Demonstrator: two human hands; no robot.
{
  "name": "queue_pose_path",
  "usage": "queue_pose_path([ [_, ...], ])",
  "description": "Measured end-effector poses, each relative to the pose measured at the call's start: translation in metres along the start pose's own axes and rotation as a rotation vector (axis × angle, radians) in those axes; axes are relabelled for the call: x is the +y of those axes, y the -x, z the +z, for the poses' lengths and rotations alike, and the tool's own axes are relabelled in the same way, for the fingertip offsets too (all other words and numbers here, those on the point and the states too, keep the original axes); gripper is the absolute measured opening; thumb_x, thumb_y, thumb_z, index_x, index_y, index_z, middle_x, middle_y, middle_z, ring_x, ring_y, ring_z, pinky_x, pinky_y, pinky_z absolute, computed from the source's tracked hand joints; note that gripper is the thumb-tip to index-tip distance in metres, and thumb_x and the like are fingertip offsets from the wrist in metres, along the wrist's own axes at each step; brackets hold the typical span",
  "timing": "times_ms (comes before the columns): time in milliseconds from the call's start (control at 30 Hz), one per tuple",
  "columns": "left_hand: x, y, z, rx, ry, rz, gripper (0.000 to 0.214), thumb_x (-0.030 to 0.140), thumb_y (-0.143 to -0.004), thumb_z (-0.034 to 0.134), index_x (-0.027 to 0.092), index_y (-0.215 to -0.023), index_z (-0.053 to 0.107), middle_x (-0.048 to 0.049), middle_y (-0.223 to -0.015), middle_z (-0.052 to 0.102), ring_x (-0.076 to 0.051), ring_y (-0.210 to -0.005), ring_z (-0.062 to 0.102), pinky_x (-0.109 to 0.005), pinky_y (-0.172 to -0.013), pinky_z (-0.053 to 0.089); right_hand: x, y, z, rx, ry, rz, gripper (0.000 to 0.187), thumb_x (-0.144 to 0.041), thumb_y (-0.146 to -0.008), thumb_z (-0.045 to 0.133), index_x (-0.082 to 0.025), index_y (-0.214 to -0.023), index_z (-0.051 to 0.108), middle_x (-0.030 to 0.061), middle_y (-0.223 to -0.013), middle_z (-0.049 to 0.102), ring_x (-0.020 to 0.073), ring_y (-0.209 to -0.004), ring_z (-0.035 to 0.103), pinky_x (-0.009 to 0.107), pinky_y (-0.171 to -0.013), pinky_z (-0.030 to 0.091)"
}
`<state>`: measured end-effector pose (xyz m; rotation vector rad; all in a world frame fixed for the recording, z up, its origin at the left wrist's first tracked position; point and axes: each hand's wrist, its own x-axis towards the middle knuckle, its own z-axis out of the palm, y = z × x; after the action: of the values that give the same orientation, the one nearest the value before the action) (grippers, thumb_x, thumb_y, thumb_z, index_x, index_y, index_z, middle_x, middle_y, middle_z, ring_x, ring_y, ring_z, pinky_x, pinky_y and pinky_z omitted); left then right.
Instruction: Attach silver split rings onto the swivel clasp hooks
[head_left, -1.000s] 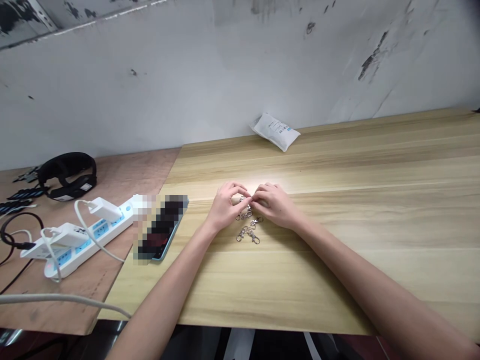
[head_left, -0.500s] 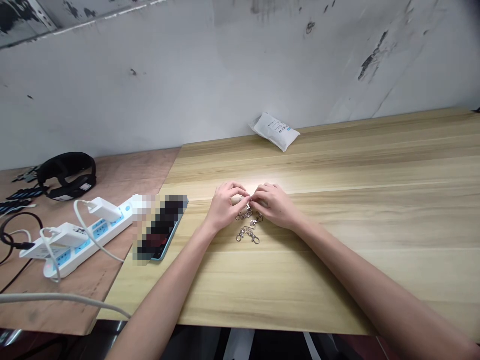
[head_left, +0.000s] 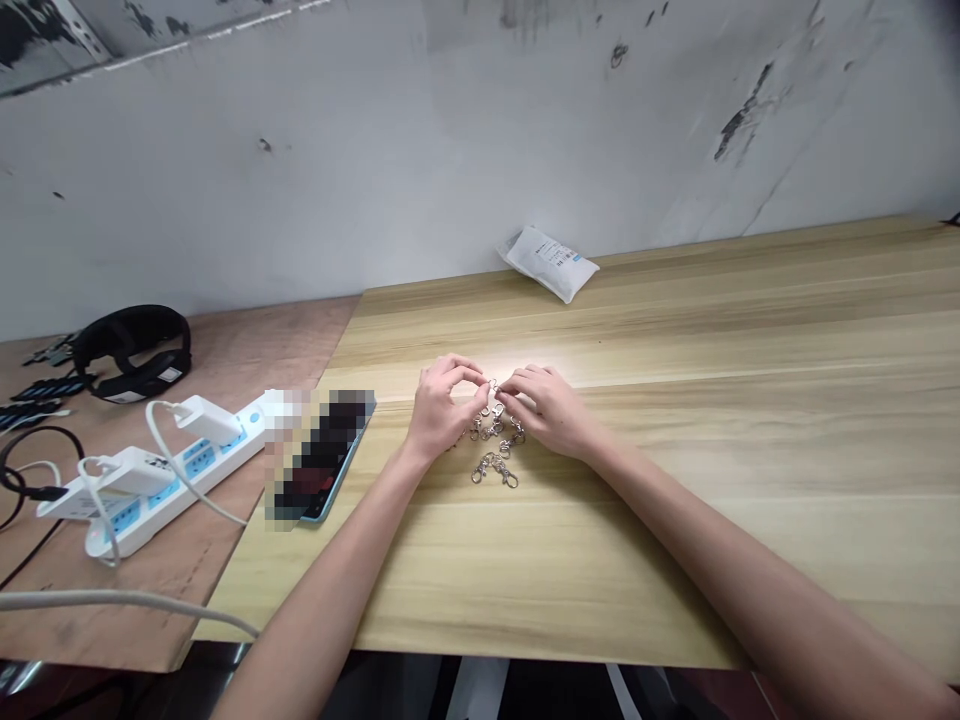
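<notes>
My left hand (head_left: 448,405) and my right hand (head_left: 546,410) meet over the wooden table, thumb and forefinger pinched on each. Between their fingertips is a small shiny metal clasp (head_left: 493,385), too small to make out fully. Just below the fingers lie several silver swivel clasps with rings (head_left: 489,430), some beside my right thumb. A pair of joined clasps (head_left: 495,468) rests nearer to me. Part of the pile is hidden by my left hand.
A white plastic package (head_left: 551,263) lies against the wall at the back. On the left are a phone (head_left: 330,460), partly blurred out, a white power strip (head_left: 244,455) with plugs and cables, and a black headband device (head_left: 135,352) on the brown board.
My left hand has shifted slightly left and up, with a small gap opening between the two hands' fingertips. More of the clasps beneath now shows. My right hand has barely moved.
</notes>
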<state>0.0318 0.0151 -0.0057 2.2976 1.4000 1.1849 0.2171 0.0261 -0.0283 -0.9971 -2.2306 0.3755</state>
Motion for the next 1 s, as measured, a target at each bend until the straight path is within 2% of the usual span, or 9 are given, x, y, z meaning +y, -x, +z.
queue_pose_path([
  [200, -0.001, 0.001, 0.003, -0.072, 0.093, -0.032, 0.006, 0.020, -0.083, 0.065, 0.021, -0.077, 0.065, -0.0021, -0.092, 0.066, -0.019, -0.097, 0.061, -0.039, -0.095, 0.043, -0.002, 0.000, -0.002, -0.036, 0.009, -0.015, 0.020, -0.024, -0.096, 0.045, -0.020, -0.083, 0.060, 0.0048, -0.082, 0.064, 0.0191, -0.079, 0.052, 0.032, -0.078, 0.034],
  [400, -0.005, 0.000, 0.002, -0.109, 0.375, -0.210, 0.014, 0.033, -0.082, 0.067, 0.020, -0.085, 0.068, -0.0058, -0.100, 0.065, -0.020, -0.099, 0.062, -0.030, -0.071, 0.055, -0.003, 0.000, -0.003, 0.018, -0.024, -0.030, 0.021, -0.025, -0.098, 0.042, -0.020, -0.090, 0.061, 0.0051, -0.086, 0.065, 0.0187, -0.081, 0.055, 0.032, -0.077, 0.034],
  [533, -0.011, -0.001, 0.003, -0.112, 0.474, -0.258, 0.018, 0.036, -0.080, 0.070, 0.019, -0.086, 0.069, -0.0068, -0.099, 0.069, -0.020, -0.097, 0.065, -0.036, -0.083, 0.054, -0.003, -0.001, -0.004, 0.041, -0.063, -0.044, 0.019, -0.026, -0.099, 0.043, -0.022, -0.098, 0.062, 0.0047, -0.091, 0.065, 0.0181, -0.084, 0.058, 0.032, -0.080, 0.035],
  [700, -0.014, 0.000, 0.006, -0.169, 0.581, -0.364, 0.027, 0.041, -0.078, 0.073, 0.019, -0.094, 0.071, -0.0079, -0.098, 0.072, -0.020, -0.090, 0.067, -0.035, -0.077, 0.055, -0.004, -0.001, -0.004, 0.044, -0.091, -0.045, 0.019, -0.027, -0.100, 0.043, -0.021, -0.097, 0.061, 0.0048, -0.093, 0.065, 0.0173, -0.084, 0.059, 0.032, -0.082, 0.036],
  [900, -0.009, -0.003, 0.000, -0.114, 0.538, -0.278, 0.018, 0.037, -0.078, 0.073, 0.019, -0.081, 0.073, -0.0063, -0.094, 0.073, -0.021, -0.092, 0.067, -0.037, -0.084, 0.053, -0.006, -0.002, -0.005, 0.077, -0.165, 0.006, 0.020, -0.027, -0.098, 0.045, -0.021, -0.092, 0.062, 0.0030, -0.084, 0.066, 0.0167, -0.078, 0.059, 0.032, -0.080, 0.038],
  [1000, -0.007, -0.004, -0.004, -0.122, 0.353, -0.156, 0.014, 0.034, -0.082, 0.071, 0.021, -0.080, 0.071, -0.0054, -0.096, 0.072, -0.021, -0.095, 0.065, -0.039, -0.087, 0.050, -0.006, -0.002, -0.005, 0.082, -0.195, 0.035, 0.023, -0.027, -0.098, 0.044, -0.020, -0.084, 0.061, 0.0023, -0.080, 0.067, 0.0162, -0.075, 0.058, 0.032, -0.080, 0.038],
])
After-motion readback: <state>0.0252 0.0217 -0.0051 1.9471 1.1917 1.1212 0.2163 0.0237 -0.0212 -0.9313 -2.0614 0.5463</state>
